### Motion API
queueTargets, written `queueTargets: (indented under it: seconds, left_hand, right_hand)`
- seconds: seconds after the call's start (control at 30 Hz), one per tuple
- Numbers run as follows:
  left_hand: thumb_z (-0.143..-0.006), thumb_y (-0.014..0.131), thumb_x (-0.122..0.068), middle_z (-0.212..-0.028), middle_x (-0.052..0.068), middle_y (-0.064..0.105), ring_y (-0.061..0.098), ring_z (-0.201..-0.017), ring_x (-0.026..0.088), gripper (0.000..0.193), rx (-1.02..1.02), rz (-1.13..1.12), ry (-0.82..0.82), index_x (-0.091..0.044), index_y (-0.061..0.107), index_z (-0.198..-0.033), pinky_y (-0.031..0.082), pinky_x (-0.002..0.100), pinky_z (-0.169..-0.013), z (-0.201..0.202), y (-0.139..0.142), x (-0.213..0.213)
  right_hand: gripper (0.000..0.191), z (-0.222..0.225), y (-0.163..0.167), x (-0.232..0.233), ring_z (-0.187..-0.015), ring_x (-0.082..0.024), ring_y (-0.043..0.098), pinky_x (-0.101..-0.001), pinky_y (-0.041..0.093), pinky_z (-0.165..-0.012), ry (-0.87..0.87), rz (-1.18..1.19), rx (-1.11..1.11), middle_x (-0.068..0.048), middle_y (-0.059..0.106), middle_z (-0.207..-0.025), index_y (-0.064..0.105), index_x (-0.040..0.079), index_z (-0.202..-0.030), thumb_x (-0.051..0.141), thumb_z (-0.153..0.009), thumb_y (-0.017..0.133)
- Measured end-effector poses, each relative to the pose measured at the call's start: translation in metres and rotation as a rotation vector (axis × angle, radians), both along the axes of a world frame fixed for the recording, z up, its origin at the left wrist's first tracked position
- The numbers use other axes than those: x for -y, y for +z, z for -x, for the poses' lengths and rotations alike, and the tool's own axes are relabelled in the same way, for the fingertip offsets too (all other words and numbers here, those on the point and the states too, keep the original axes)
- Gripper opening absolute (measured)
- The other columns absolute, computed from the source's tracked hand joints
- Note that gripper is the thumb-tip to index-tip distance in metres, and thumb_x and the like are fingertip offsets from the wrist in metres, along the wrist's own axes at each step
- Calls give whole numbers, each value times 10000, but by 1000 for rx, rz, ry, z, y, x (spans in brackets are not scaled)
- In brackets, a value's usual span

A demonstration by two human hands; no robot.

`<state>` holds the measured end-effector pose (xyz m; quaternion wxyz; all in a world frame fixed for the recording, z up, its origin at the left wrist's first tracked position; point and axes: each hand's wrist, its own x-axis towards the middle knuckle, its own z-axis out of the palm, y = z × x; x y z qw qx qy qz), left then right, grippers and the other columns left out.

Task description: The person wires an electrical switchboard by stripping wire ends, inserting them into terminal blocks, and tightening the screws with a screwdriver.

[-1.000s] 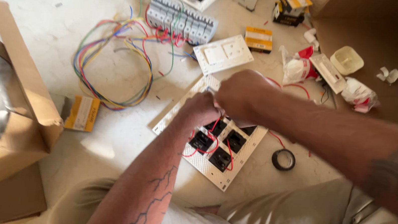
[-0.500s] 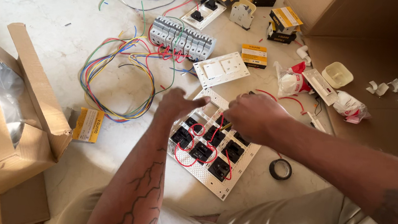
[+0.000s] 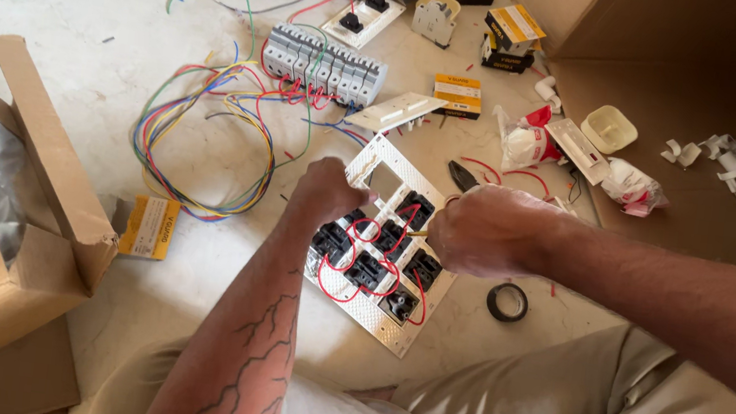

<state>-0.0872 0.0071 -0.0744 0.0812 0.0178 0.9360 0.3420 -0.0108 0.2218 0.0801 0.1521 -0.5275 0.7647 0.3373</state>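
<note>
Switch plate [image 3: 380,241], white and fitted with black modules looped by red wire [image 3: 349,284], lies face down on the floor at the centre of the frame, between my knees. My left hand [image 3: 325,194] is closed on its upper left edge; my right hand [image 3: 482,232] is curled shut over its right side, though I cannot tell what it grips. Black tape roll [image 3: 507,302] sits just right of it, coloured wires [image 3: 197,149] coil at left, and a breaker row [image 3: 323,61] is above
</note>
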Motion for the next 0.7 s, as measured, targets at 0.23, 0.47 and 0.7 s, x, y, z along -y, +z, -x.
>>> queueTargets:
  seconds: [0.23,0.47,0.7]
  left_hand:
    - [-666,911,-469,-1052,271,711,693,-1013,431,653,-140,43,10,36,679,-1009,562,488,-873,-5,6,-11]
    - [-660,908,-407,-1041,245,742,722,-1016,398,556,-57,-14,36,-9,718,-998,579,474,-881,-7,23,-7]
    - [-641,917,-384,-1069,213,735,707,-1025,384,566,-99,-46,82,-20,710,-1021,569,470,-870,-14,33,-13]
  right_hand:
    - [339,-10,-8,-2,-970,-388,718,-484,568,-885,-1250,585,71,-210,719,-981,770,20,-940,347,-881,707]
    - [271,-9,-10,-18,-997,-347,696,-466,573,-830,-514,409,45,-170,716,-1011,696,38,-990,236,-805,718]
    - [183,-14,-17,-15,-1028,-314,708,-441,585,-870,-618,8,51,-127,727,-1062,694,106,-1039,168,-878,635]
